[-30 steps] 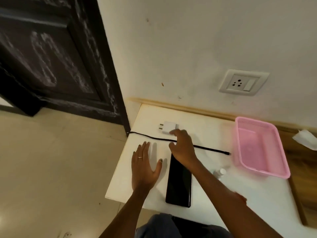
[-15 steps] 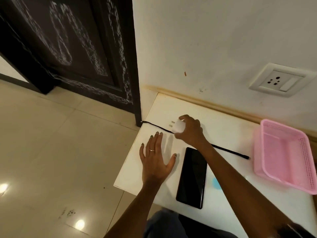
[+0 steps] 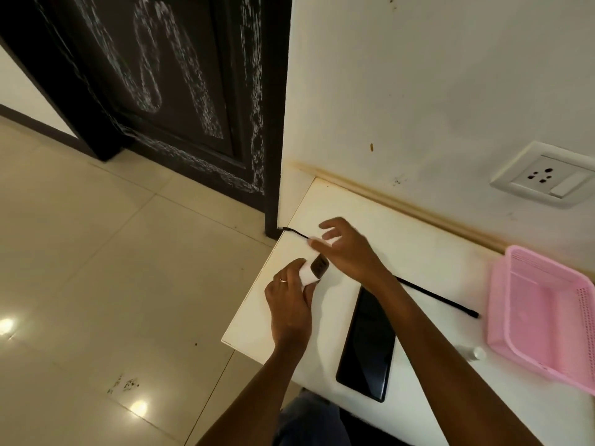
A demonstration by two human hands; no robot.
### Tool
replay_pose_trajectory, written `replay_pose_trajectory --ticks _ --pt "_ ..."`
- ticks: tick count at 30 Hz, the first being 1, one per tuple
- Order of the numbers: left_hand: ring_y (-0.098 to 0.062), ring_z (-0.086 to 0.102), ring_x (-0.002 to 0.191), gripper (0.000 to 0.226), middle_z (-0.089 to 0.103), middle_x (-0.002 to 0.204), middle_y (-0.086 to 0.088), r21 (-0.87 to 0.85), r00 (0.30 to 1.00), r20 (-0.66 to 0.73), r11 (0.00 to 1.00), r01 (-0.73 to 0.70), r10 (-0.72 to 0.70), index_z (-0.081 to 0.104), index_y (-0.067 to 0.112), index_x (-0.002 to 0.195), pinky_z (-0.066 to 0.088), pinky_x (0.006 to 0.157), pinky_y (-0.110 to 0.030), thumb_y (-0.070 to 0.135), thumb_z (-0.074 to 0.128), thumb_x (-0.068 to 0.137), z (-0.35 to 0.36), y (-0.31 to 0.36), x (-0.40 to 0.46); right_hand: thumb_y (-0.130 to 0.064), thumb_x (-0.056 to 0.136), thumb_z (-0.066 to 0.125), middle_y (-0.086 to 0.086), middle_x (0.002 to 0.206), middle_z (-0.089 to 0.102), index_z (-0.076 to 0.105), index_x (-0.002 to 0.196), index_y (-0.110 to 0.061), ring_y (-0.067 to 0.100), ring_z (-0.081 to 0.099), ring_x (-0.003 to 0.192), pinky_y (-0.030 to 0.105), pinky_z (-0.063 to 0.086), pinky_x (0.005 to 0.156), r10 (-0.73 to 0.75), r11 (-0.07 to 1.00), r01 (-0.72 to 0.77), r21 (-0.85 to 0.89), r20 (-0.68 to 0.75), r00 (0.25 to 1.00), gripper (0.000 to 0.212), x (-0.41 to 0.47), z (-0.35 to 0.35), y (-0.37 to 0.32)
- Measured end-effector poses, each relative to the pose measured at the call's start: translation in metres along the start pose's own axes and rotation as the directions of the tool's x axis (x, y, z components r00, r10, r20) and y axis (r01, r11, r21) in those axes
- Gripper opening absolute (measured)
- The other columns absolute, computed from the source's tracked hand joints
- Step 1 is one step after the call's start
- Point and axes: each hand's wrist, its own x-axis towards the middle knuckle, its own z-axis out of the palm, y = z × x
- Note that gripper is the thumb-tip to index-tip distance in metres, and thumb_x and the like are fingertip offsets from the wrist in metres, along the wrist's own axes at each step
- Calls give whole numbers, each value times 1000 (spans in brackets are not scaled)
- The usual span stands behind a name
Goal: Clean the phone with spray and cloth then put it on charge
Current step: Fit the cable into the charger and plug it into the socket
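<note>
Head-cam view, looking down at a white table (image 3: 428, 262) pushed up against a cream wall.

Left hand (image 3: 291, 305), ring on one finger, curled round a white charger adapter (image 3: 311, 272) at about 9 o'clock on the tabletop, near the left edge. Adapter's dark face turned up toward the camera. Right hand (image 3: 349, 249) just beside it at about 10 o'clock, fingers loosely spread, fingertips down by the far end of the adapter; can't tell for sure whether actually pinching it or just touching, bit blurry there.

Black phone (image 3: 367, 344) flat on the table, screen dark, at about 6 o'clock, just right of the left wrist and partly under the right forearm. Not plugged into anything.

Black cable (image 3: 439, 299) lying loose across the table, from the left corner at 10 o'clock, behind the hands, down to a free plug end at 3 o'clock, just short of the pink basket (image 3: 544, 317). Basket sitting at the 3 to 4 o'clock side. Small clear bottle (image 3: 473, 353) with a white cap near the basket's front left corner, at about 5 o'clock, too small to make out more.

Wall socket (image 3: 544, 178) up at 2 o'clock, nothing plugged in. Dark door (image 3: 167, 91) off at 11 o'clock, glossy tiled floor (image 3: 96, 268) to the left.
</note>
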Motion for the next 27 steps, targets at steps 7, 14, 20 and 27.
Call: replay_pose_trajectory --ticks 7,14,20,27 --pt "-23 44 126 41 47 143 2 -185 984 -87 973 139 -157 40 34 133 35 109 -46 45 48 93 0 1 5 -31 88 61 10 114 61 61 111 -8 25 54 108 39 47 91 -46 946 19 -324 -75 996 32 54 37 20" --pt "-24 43 128 43 46 144 0 -177 984 -95 976 130 -148 41 31 135 33 110 -45 42 50 94 3 2 5 -18 92 55 9 98 65 62 93 -7 27 58 95 32 41 71 -45 925 -38 -379 -208 977 13 54 55 33" --pt "-23 43 124 39 48 140 1 -139 993 -75 987 80 -91 39 40 128 36 108 -47 49 49 91 3 -1 4 0 94 38 14 88 65 50 100 -6 27 63 78 22 48 69 -44 993 81 86 -368 929 14 26 9 -2" --pt "-28 49 116 42 56 125 -7 -97 997 -63 994 -49 43 45 24 132 38 102 -44 41 52 94 -10 2 -1 -2 94 43 -3 88 63 53 113 -16 7 66 68 18 53 63 -291 907 410 96 -561 775 26 -57 -83 -69"
